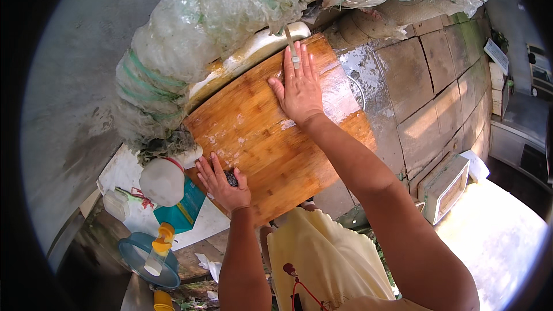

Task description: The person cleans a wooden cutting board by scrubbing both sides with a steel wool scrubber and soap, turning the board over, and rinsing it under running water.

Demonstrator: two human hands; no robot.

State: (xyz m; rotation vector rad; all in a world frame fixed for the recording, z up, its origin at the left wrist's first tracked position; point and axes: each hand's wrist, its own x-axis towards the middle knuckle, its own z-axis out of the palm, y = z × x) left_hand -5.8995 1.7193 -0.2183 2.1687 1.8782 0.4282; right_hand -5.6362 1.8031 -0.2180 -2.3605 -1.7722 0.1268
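A wet wooden board (259, 134) with patches of suds lies before me, tilted across the view. My right hand (301, 88) rests flat on its upper part, fingers stretched toward the far edge. Over those fingers hangs a narrow strip with a pale end (295, 59); what it belongs to is hidden. At the board's lower left corner is my left hand (225, 185), palm down with the thumb apart. A dark metal-wool scrubber (231, 178) shows between its thumb and forefinger, partly covered. Whether the hand grips it is unclear.
Bundled clear plastic sheeting (173, 47) runs along the wall behind a white rim (246, 58). Left stand a teal carton (183, 207), a blue basin (129, 250) and a yellow-capped bottle (163, 242). Paving slabs (406, 77) and a box-like planter (445, 190) lie right.
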